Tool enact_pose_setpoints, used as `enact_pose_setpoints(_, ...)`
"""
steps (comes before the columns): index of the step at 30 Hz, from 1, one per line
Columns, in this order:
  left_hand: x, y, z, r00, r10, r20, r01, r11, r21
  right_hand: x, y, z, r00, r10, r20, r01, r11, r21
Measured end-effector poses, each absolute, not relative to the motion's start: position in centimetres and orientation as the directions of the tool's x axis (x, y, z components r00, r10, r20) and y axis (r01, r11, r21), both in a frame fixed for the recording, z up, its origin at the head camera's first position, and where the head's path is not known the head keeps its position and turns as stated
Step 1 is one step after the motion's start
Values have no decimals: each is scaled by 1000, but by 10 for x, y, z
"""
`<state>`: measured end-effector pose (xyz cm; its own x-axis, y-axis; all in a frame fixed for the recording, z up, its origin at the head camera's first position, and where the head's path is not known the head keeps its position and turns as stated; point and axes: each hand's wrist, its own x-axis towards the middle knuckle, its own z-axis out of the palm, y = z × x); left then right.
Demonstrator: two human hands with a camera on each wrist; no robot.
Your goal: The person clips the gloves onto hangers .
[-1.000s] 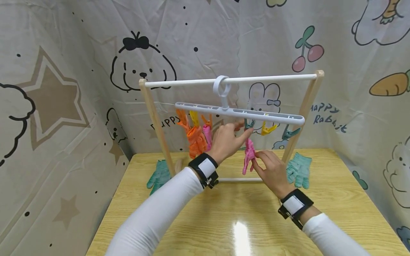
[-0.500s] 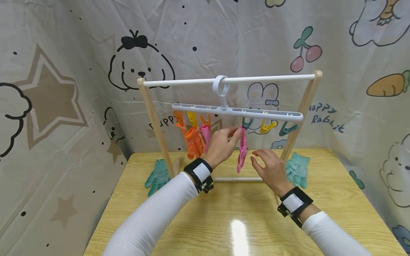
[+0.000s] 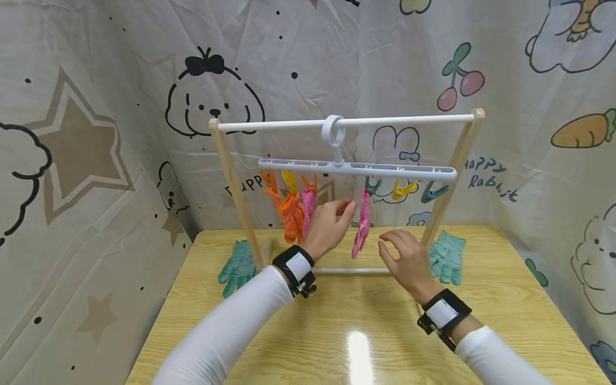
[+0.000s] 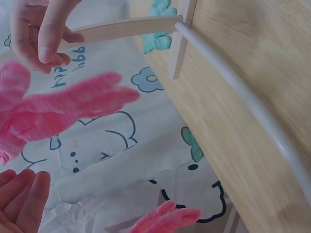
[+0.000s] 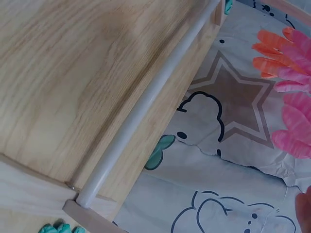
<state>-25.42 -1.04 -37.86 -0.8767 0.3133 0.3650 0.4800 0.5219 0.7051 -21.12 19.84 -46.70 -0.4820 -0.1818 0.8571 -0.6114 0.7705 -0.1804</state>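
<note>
A pink glove [image 3: 362, 224] hangs from a dark teal clothespin [image 3: 372, 185] under the white hanger [image 3: 394, 171]. To its left is my left hand [image 3: 329, 229], apart from the glove, with loosely bent fingers and nothing held. My right hand [image 3: 408, 261] hovers to the right of the glove, its fingers relaxed and nothing between them. The left wrist view shows the pink glove [image 4: 63, 104] between both hands. Farther left on the hanger, an orange glove [image 3: 292, 214] and another pink glove [image 3: 309, 206], partly hidden behind my left hand, hang from clothespins.
A yellow clothespin [image 3: 402, 190] and another teal clothespin [image 3: 433, 193] hang on the hanger's right part. The hanger hooks on the rack's white rod [image 3: 414, 120]. Green gloves lie on the wooden table [image 3: 308, 331] at left [image 3: 238, 267] and right [image 3: 447, 256].
My left hand has let go of the teal clothespin and moved down and left. The right hand has released the pink glove, which now hangs from the clothespin.
</note>
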Motion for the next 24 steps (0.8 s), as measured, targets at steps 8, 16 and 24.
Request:
enact_pose_setpoints(8, -244, -14, -397, -877, 309, 367, 479, 515, 711, -199, 199, -471, -588, -107, 802, -575, 753, -320)
enact_pose_setpoints(16, -233, -21, -412, -866, 330, 376, 498, 519, 695, -184, 200, -471, -712, -69, 698, -475, 780, -407)
enact_pose_setpoints(24, -224, -29, -426, -864, 331, 379, 503, 531, 682, -173, 196, -475, -777, -54, 628, -410, 800, -438)
